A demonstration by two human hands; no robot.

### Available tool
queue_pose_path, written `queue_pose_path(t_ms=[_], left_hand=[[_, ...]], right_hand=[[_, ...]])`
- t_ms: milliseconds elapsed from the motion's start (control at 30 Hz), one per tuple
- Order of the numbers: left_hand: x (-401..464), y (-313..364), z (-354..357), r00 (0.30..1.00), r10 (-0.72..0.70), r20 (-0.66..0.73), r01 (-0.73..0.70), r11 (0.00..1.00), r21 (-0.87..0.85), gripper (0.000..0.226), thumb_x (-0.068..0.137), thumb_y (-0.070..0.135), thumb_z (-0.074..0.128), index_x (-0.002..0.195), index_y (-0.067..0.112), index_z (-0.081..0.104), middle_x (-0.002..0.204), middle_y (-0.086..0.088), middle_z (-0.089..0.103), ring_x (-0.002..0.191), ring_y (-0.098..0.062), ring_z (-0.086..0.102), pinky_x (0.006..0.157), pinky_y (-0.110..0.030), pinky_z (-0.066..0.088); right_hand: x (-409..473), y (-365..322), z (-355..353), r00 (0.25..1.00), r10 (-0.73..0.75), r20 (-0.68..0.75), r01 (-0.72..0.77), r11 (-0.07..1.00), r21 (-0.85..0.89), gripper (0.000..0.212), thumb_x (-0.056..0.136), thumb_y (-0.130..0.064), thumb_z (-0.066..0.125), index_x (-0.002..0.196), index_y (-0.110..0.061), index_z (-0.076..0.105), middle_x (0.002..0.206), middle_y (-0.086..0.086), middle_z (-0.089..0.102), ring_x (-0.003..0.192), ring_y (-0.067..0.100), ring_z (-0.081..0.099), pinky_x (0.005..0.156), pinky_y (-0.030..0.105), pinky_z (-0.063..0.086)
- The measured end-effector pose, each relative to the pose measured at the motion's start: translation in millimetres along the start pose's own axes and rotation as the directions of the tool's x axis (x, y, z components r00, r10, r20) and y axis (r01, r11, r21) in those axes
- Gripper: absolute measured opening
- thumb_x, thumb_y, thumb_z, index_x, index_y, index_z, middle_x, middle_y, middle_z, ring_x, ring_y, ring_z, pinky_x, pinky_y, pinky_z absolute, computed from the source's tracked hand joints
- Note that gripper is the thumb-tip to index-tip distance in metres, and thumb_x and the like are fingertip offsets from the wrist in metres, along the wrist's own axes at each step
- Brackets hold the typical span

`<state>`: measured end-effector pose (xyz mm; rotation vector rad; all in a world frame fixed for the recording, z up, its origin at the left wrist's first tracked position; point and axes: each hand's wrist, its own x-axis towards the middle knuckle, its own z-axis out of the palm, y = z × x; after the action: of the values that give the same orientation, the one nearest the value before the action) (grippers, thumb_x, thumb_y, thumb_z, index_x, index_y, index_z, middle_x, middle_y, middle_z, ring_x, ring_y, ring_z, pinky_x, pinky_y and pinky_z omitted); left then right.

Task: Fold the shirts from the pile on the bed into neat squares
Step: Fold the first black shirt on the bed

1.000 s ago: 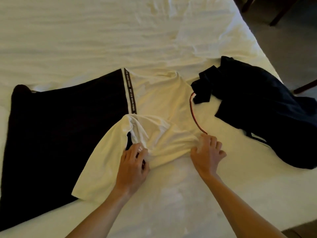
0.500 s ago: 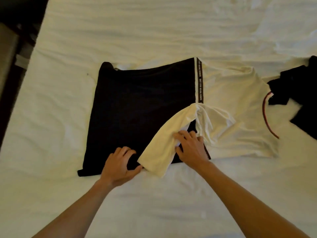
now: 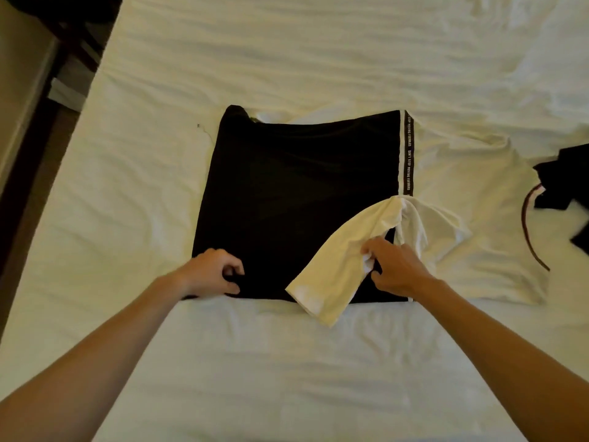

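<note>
Two hands worked the black-and-white shirt [image 3: 296,199] spread mid-bed [image 3: 287,378]: the left hand [image 3: 212,272] pinched its near hem, the right hand [image 3: 395,266] gripped the sleeve [image 3: 344,260] (loose, likely to bunch if tugged unevenly).

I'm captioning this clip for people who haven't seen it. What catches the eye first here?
A two-tone shirt, black with a white top, lies spread mid-bed on the white sheet. The left hand grips its near black hem, and the right hand pinches the white sleeve folded across it. A dark garment lies at the right edge.
</note>
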<state>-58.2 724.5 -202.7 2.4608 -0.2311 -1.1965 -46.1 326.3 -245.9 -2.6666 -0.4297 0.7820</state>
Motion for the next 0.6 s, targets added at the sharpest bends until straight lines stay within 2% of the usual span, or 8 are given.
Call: queue_pose_path(t_ms=[67, 133, 200, 300, 400, 467, 533, 600], left_hand=[[1.9, -1.2, -29.5, 0.997, 0.014, 0.07, -0.013, 1.0, -0.019, 0.019, 0.08, 0.024, 0.081, 0.077, 0.036, 0.067, 0.082, 0.017, 0.067, 0.079, 0.003, 0.061, 0.074, -0.023, 0.044], [6.7, 1.0, -53.8, 0.999, -0.01, 0.047, 0.015, 0.994, -0.104, 0.015, 0.082, 0.022, 0.08, 0.078, 0.034, 0.071, 0.082, 0.015, 0.069, 0.08, 0.0, 0.063, 0.076, -0.025, 0.044], [15.9, -1.8, -60.6, 0.983, -0.11, -0.15, 0.081, 0.98, -0.184, 0.012, 0.084, 0.03, 0.079, 0.095, 0.029, 0.075, 0.103, 0.009, 0.072, 0.1, -0.011, 0.065, 0.087, -0.031, 0.048], [21.1, -12.7, -38.3, 0.835, -0.374, -0.404, 0.258, 0.914, -0.313, 0.058, 0.075, 0.056, 0.079, 0.121, 0.023, 0.067, 0.118, 0.001, 0.067, 0.112, -0.024, 0.062, 0.094, -0.041, 0.052], [15.5, -22.8, -9.9, 0.664, -0.624, -0.412, 0.245, 0.701, -0.669, 0.056, 0.071, 0.063, 0.078, 0.104, 0.019, 0.069, 0.097, 0.001, 0.07, 0.095, -0.023, 0.066, 0.081, -0.038, 0.054], [11.9, -22.9, 1.5, 0.589, -0.713, -0.381, 0.203, 0.586, -0.784, 0.044, 0.079, 0.056, 0.076, 0.084, 0.013, 0.068, 0.08, -0.001, 0.066, 0.079, -0.022, 0.063, 0.067, -0.035, 0.047], [9.6, -18.3, 10.2, 0.609, -0.653, -0.45, 0.161, 0.657, -0.736, 0.048, 0.089, 0.045, 0.069, 0.06, 0.011, 0.051, 0.057, -0.002, 0.051, 0.057, -0.023, 0.049, 0.053, -0.034, 0.031], [8.6, -17.0, 14.5, 0.593, -0.584, -0.554, 0.101, 0.737, -0.669, 0.052, 0.097, 0.035, 0.062, 0.057, 0.013, 0.037, 0.051, -0.001, 0.037, 0.05, -0.021, 0.036, 0.052, -0.033, 0.022]], right_hand=[[5.6, 4.3, -14.1, 0.996, 0.021, 0.092, -0.034, 0.988, 0.15, 0.026, 0.083, -0.005, 0.055, 0.098, -0.026, 0.053, 0.083, -0.004, 0.057, 0.075, 0.022, 0.056, 0.065, 0.029, 0.042], [9.9, 9.3, -25.3, 0.997, 0.061, -0.044, -0.047, 0.962, 0.269, 0.028, 0.087, 0.001, 0.054, 0.096, -0.025, 0.055, 0.078, -0.003, 0.057, 0.071, 0.017, 0.054, 0.066, 0.029, 0.042], [10.1, 11.6, -26.1, 0.965, 0.13, -0.23, -0.06, 0.956, 0.288, 0.027, 0.092, -0.002, 0.051, 0.11, -0.022, 0.055, 0.091, -0.002, 0.06, 0.076, 0.021, 0.055, 0.069, 0.034, 0.044], [8.5, 8.0, -12.6, 0.944, 0.164, -0.286, -0.121, 0.98, 0.16, 0.048, 0.088, -0.012, 0.058, 0.132, -0.022, 0.044, 0.116, 0.002, 0.057, 0.09, 0.029, 0.056, 0.083, 0.042, 0.043], [10.0, -4.3, -8.5, 0.932, 0.253, -0.259, -0.226, 0.965, 0.129, 0.06, 0.076, -0.026, 0.066, 0.13, -0.028, 0.037, 0.097, -0.005, 0.059, 0.081, 0.02, 0.05, 0.086, 0.039, 0.033], [15.0, -9.3, -6.4, 0.943, 0.252, -0.217, -0.239, 0.967, 0.088, 0.062, 0.075, -0.033, 0.065, 0.129, -0.028, 0.036, 0.092, -0.005, 0.059, 0.082, 0.022, 0.055, 0.085, 0.038, 0.031], [17.8, -10.8, -2.9, 0.961, 0.219, -0.168, -0.205, 0.974, 0.097, 0.062, 0.077, -0.03, 0.065, 0.132, -0.025, 0.037, 0.09, -0.004, 0.059, 0.085, 0.025, 0.06, 0.084, 0.039, 0.037], [20.0, -9.6, -4.4, 0.959, 0.214, -0.185, -0.183, 0.968, 0.173, 0.059, 0.078, -0.021, 0.065, 0.133, -0.022, 0.043, 0.078, -0.004, 0.057, 0.072, 0.024, 0.058, 0.072, 0.035, 0.042]])
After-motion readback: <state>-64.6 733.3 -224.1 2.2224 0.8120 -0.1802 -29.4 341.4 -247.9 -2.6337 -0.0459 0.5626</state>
